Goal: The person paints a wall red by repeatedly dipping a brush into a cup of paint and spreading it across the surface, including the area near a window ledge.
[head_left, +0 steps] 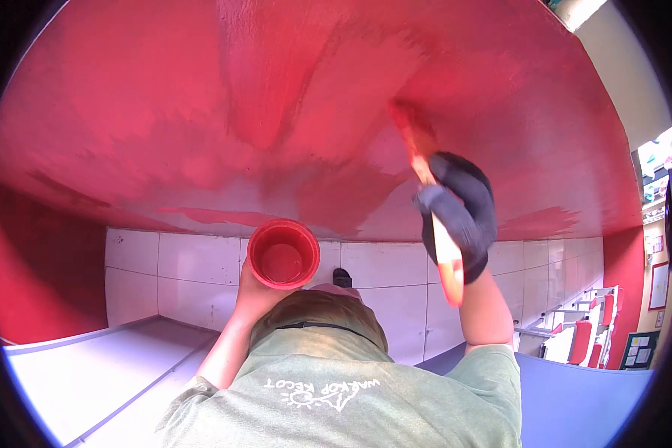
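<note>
Wearing a dark glove, my right hand [459, 209] is closed round the pale handle of a paintbrush [442, 235]. The brush's red bristles point up and left, against or very near the red wall [164, 97]; blur hides the exact contact. Darker, glossier red patches mark parts of the wall. On the left, my bare left hand [260, 290] holds a red cup [284, 254] from below, its opening facing the camera. Some red paint shows inside the cup.
White floor tiles [381, 261] lie below the wall, with a dark shoe [342, 278] on them. A pale panel [112, 366] stands at lower left. Red and white chairs [581, 342] and a framed board [638, 351] are at the right.
</note>
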`<state>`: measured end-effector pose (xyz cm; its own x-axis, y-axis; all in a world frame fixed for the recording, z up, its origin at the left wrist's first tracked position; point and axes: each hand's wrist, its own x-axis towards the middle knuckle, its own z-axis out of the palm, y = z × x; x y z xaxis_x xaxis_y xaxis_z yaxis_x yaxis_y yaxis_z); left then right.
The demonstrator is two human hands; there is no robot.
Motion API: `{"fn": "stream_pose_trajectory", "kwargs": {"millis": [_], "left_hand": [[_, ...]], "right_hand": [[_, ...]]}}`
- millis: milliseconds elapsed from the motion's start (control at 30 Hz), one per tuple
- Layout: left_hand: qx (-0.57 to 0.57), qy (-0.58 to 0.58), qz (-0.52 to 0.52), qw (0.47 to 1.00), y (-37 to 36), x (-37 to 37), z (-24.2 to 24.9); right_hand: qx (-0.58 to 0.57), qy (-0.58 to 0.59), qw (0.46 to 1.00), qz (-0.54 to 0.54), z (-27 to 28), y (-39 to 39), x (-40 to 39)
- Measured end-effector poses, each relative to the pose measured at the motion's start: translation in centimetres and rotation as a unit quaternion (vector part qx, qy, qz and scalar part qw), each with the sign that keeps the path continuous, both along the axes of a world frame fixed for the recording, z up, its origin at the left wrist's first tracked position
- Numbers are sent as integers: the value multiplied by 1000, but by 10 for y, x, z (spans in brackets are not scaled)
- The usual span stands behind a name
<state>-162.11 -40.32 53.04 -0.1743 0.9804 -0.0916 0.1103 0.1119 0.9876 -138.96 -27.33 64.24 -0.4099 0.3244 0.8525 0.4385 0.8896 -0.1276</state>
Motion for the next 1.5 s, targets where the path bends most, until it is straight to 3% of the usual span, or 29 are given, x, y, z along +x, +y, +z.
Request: {"fn": "stream_pose_trajectory", "kwargs": {"millis": [67, 100, 167, 233, 300, 333, 367, 467, 500, 667, 767, 833, 967, 1033, 1100, 1200, 1267, 1300, 1367, 1433, 1500], "left_hand": [[7, -2, 11, 1000, 0, 1, 0], [15, -3, 20, 1000, 0, 1, 0], [16, -2, 22, 1000, -1, 1, -1], [19, 1, 23, 1000, -1, 1, 0], [9, 5, 21, 1000, -1, 1, 2], [9, 6, 23, 1000, -1, 0, 2], [13, 1, 28, 1000, -2, 0, 1], [21, -3, 29, 999, 0, 0, 0], [24, -1, 27, 999, 0, 0, -1], [14, -9, 23, 1000, 0, 2, 2], [11, -6, 30, 999, -1, 1, 3], [6, -7, 34, 999, -1, -1, 2], [7, 3, 43, 999, -3, -4, -2], [9, 7, 43, 999, -1, -5, -3], [13, -6, 30, 999, -1, -5, -2], [18, 9, 42, 999, -1, -3, -4], [14, 9, 40, 999, 2, -1, 1], [10, 6, 41, 999, 2, 0, 2], [11, 3, 38, 999, 2, 0, 2], [13, -1, 36, 999, 3, 0, 0], [21, -12, 33, 999, 3, 0, -2]], "right_hand": [[-175, 25, 983, 49, 0, -18, 1], [-254, -47, 961, 98, 2, -24, 0], [-148, -114, 980, 67, -36, -19, -9], [-181, -140, 971, 62, -41, -13, -9], [-217, -72, 972, 47, -27, 0, -8], [-131, -119, 984, 20, -12, 8, -4], [-227, -5, 971, 69, -3, 7, -2], [-122, 99, 985, 67, 44, 4, -7], [3, 54, 998, 17, 55, 7, -6], [283, -61, 957, -2, 75, 11, 4], [128, -87, 988, -22, 35, 5, -12], [129, -154, 978, -52, -16, 9, -14], [-11, -247, 969, -1, -86, -9, -19], [-15, -242, 970, 16, -82, -13, -21], [-159, -143, 977, 11, -66, -16, -19], [-232, 0, 970, 70, 2, 3, -14], [-171, 168, 962, 133, 35, 3, -20], [-21, 101, 992, 74, 55, 6, -15], [137, 51, 989, -17, 70, -1, -16], [182, -77, 980, -11, 71, 2, -15], [157, -103, 982, -28, 36, 9, -20]]}}
